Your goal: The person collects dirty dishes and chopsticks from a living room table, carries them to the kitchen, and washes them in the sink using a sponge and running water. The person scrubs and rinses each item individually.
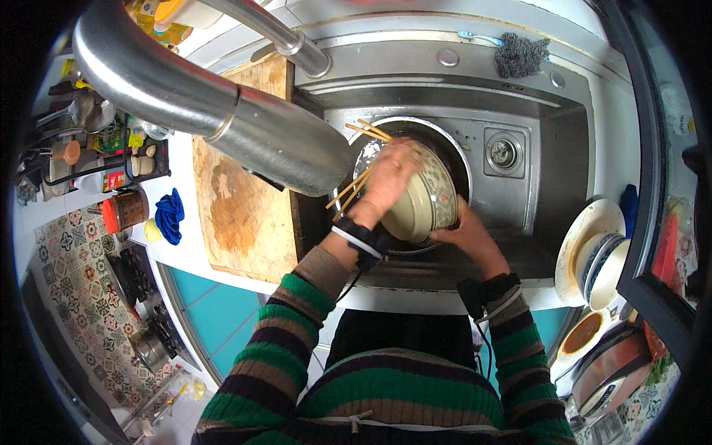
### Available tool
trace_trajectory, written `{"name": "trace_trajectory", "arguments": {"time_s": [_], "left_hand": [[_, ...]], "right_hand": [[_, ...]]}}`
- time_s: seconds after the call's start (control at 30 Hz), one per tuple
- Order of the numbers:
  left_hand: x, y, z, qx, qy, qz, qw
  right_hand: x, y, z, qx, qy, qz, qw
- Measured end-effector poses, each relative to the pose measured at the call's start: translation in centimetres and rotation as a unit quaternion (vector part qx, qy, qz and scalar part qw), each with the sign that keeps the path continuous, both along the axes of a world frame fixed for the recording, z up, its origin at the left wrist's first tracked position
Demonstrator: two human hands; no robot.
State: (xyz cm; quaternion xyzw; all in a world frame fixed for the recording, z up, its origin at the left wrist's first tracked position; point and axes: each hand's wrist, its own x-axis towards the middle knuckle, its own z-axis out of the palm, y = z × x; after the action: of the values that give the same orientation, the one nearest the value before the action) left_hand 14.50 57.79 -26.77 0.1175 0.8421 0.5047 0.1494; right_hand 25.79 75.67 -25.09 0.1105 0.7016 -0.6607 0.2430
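A cream ceramic bowl (411,206) with a floral band is tilted over a round metal basin (469,183) in the sink, its outer side and foot turned up. My right hand (473,236) grips it at the near right, thumb on the outside. Blurred, my left hand (392,175) lies across the bowl's far left side; its fingertips are indistinct. Several wooden chopsticks (350,193) stick out beside and beyond that hand. Whether the hand holds them or they rest in the basin, I cannot tell. Wet, shiny patches show inside the basin.
A large steel pipe (278,142) crosses above a wooden cutting board (245,222) left of the stainless steel sink (562,167). The drain (503,153) lies right of the basin. Stacked dishes (589,253) stand at the right edge; a scouring pad (521,55) rests behind.
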Motion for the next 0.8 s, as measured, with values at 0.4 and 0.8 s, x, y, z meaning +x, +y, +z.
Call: {"name": "trace_trajectory", "arguments": {"time_s": [0.4, 0.8], "left_hand": [[-1.5, -2.2, -2.3, -0.229, -0.035, 0.014, 0.973], [5.7, 1.9, 2.6, -0.151, 0.278, -0.115, 0.942]], "right_hand": [[-0.4, -1.0, 1.1, -0.097, -0.029, -0.078, 0.992], [1.3, -0.3, -2.0, -0.024, 0.030, -0.037, 0.999]]}}
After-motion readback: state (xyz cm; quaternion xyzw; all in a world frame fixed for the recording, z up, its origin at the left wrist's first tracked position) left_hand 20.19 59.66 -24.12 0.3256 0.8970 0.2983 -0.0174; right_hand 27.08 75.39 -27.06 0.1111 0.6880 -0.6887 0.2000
